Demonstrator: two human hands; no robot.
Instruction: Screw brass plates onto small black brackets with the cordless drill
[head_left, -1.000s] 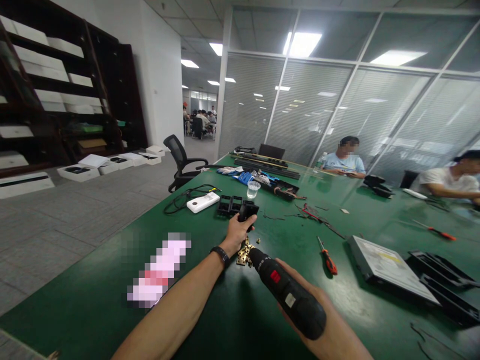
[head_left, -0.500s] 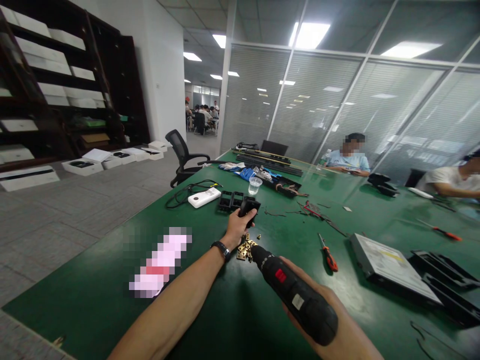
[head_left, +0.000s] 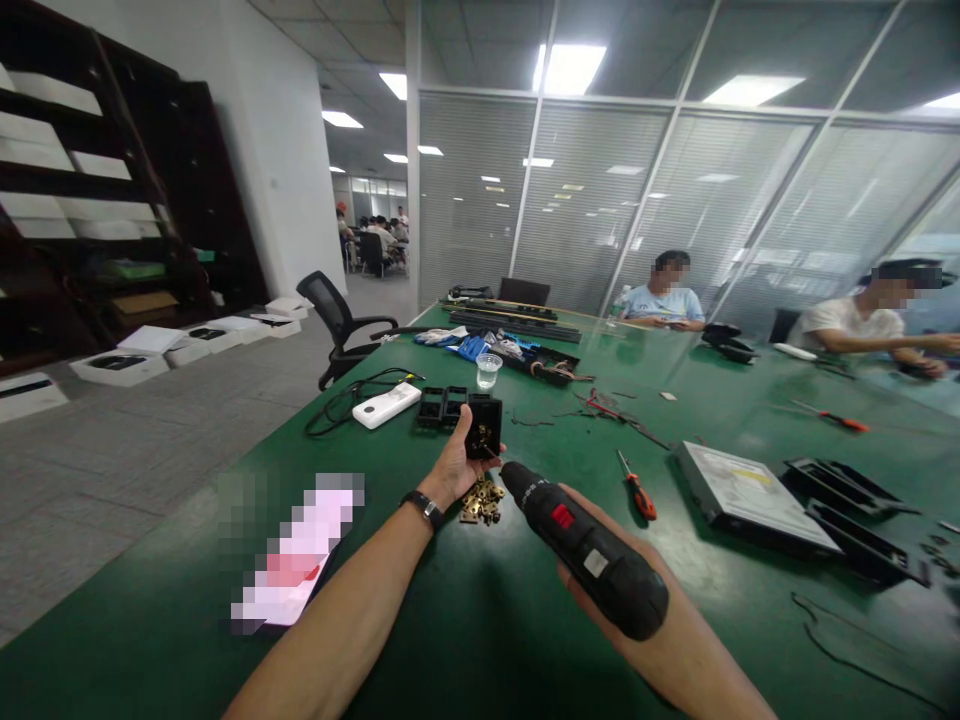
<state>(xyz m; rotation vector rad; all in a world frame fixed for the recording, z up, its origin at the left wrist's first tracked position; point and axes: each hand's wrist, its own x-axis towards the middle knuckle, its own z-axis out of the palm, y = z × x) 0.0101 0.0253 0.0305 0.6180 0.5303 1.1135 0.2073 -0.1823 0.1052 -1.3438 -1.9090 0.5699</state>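
My left hand [head_left: 452, 462] grips a small black plastic box [head_left: 484, 420], its open side turned towards me, with brass-coloured parts inside. In my right hand [head_left: 581, 580] is a black cordless screwdriver [head_left: 585, 550] with a red switch; its thin bit points at the lower edge of the box. Whether the bit touches anything inside, I cannot tell. Just below the box, a pile of brass-coloured metal pieces [head_left: 482, 502] lies on the green table [head_left: 525, 640]. Behind my left hand stand more black plastic boxes [head_left: 442, 407].
A white power bank [head_left: 386, 407], a cup [head_left: 489, 372] and a blurred-out phone [head_left: 300, 560] lie around my left arm. To the right are a screwdriver [head_left: 639, 490], a silver disc drive [head_left: 754, 500] and black plastic frames [head_left: 847, 490]. Two people sit at the table's far right.
My left hand has turned the black box so its open side faces me. The screwdriver's bit now points at the box rather than over the brass pile. The view has swung right.
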